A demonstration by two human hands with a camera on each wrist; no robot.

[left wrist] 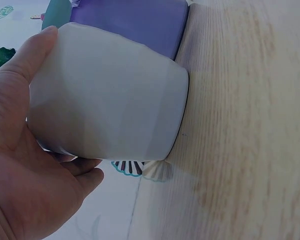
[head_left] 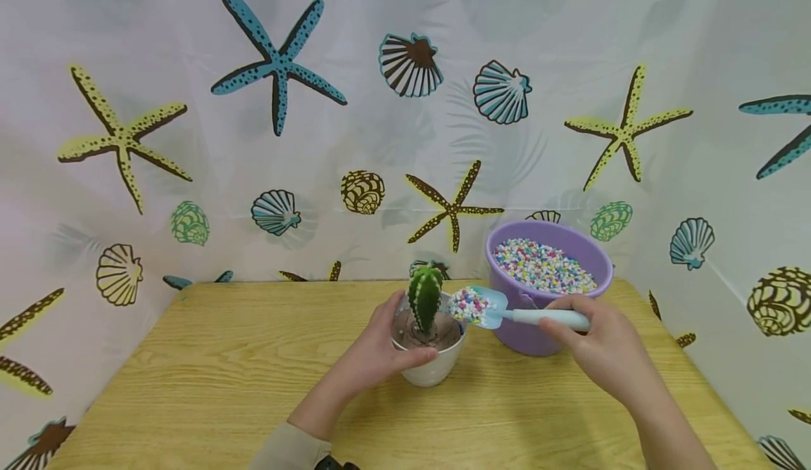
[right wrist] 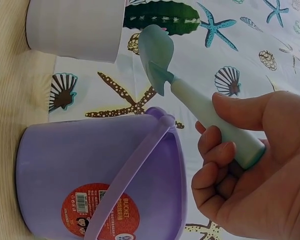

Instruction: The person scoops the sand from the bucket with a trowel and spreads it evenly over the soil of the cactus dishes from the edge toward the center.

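A green cactus stands in a white flowerpot filled with brownish soil. My left hand grips the pot from its left side, thumb along the front and fingers round the rear; the left wrist view shows the pot's smooth wall. My right hand holds a small trowel by its pale handle. The trowel's light blue blade, heaped with multicoloured pellets, is at the pot's right rim, close to the cactus. In the right wrist view the blade appears from its underside.
Right of the pot stands a purple bucket nearly full of the same coloured pellets. A handle and a red label show on it. Behind the wooden table hangs a curtain printed with starfish and shells.
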